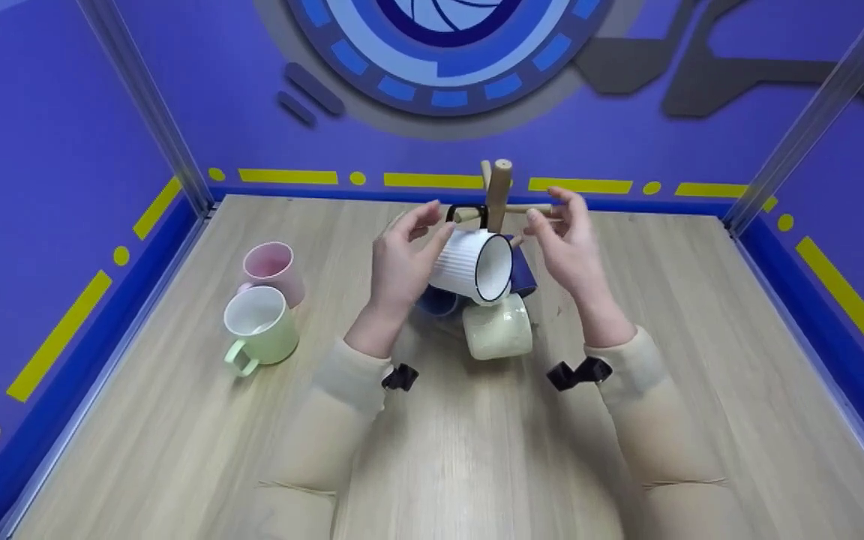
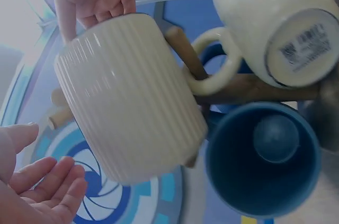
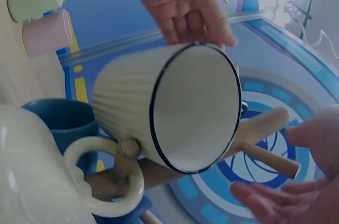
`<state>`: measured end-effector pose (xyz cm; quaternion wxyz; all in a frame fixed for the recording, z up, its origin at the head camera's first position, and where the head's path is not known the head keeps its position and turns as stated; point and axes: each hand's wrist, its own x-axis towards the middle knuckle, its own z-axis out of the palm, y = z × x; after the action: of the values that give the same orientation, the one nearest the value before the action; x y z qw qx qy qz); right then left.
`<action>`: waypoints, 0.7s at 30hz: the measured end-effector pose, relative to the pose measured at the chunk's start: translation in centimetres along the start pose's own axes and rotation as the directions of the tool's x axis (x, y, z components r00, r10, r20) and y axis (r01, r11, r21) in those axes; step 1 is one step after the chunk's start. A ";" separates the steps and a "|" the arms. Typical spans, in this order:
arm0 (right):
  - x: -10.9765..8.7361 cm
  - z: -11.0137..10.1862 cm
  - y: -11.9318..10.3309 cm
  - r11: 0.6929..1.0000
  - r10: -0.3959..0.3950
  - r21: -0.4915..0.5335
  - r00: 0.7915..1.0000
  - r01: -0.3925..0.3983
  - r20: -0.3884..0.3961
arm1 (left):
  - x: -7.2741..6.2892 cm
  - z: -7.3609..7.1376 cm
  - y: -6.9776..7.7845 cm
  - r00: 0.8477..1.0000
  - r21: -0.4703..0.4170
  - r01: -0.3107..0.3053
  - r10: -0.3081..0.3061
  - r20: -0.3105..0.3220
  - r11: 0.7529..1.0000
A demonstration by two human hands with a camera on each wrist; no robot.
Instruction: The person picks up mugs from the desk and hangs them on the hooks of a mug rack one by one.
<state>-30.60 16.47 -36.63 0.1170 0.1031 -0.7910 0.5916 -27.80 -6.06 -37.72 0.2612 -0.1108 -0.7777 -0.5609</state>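
Right wrist sees into the white mug (image 3: 180,107); left wrist, only outside

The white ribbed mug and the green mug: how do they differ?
The white ribbed mug is tipped over on its side; the green mug stands upright on the table. The white ribbed mug has grooved walls; the green mug looks smooth. The white ribbed mug has black trim; the green mug shows none. Both are pale inside.

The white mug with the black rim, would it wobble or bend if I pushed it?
The white mug might swing, since its handle hangs over a wooden peg. Its ribbed sides look hard, so it probably won't bend.
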 end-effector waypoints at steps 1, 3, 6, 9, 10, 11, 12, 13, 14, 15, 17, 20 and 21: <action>0.2 -0.1 0.2 0.999 -0.043 0.024 0.999 0.043 -0.025 | 0.2 0.2 0.3 1.000 0.003 -0.022 0.022 0.003 1.000; 0.5 -0.2 0.4 0.992 -0.117 0.046 0.991 0.121 -0.065 | 0.6 0.7 0.8 0.999 0.014 -0.036 0.035 0.016 0.999; 0.8 -0.3 0.7 0.981 -0.179 0.064 0.980 0.185 -0.088 | 1.1 1.3 1.2 0.999 0.037 -0.031 0.030 0.033 0.999; 0.9 -0.3 0.7 0.978 -0.193 0.064 0.976 0.199 -0.098 | 1.4 1.7 1.4 0.999 0.058 -0.031 0.029 0.031 0.998; 0.9 -0.3 0.7 0.978 -0.193 0.063 0.976 0.199 -0.099 | 1.5 1.8 1.4 0.999 0.062 -0.032 0.030 0.026 0.998; 0.9 -0.3 0.7 0.978 -0.190 0.066 0.977 0.197 -0.099 | 1.6 1.8 1.4 0.999 0.068 -0.031 0.029 0.022 0.997; 0.9 -0.3 0.6 0.979 -0.188 0.064 0.977 0.195 -0.097 | 1.7 1.9 1.4 0.999 0.071 -0.028 0.027 0.016 0.997; 0.9 -0.3 0.6 0.979 -0.186 0.063 0.978 0.193 -0.095 | 1.7 1.9 1.4 1.000 0.074 -0.025 0.025 0.011 0.997; 0.8 -0.2 0.5 0.980 -0.184 0.063 0.978 0.190 -0.094 | 1.8 1.9 1.4 1.000 0.074 -0.022 0.022 0.009 0.997; 0.8 -0.2 0.5 0.980 -0.183 0.065 0.979 0.189 -0.094 | 1.8 1.9 1.4 1.000 0.073 -0.020 0.019 0.010 0.997; 0.8 -0.2 0.3 0.980 -0.182 0.071 0.979 0.189 -0.097 | 1.9 1.8 1.4 1.000 0.072 -0.016 0.014 0.017 0.997; 0.6 -0.2 0.1 0.980 -0.184 0.052 0.977 0.190 -0.104 | 2.1 1.6 1.2 1.000 0.067 -0.008 0.006 0.025 0.998; 0.4 -0.1 0.1 0.981 -0.188 0.035 0.977 0.192 -0.104 | 2.3 1.5 1.2 1.000 0.067 -0.003 0.002 0.024 0.998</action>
<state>-31.01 16.61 -36.54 0.2100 0.1512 -0.7573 0.5996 -29.59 -4.51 -35.94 0.2562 -0.1097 -0.7991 -0.5327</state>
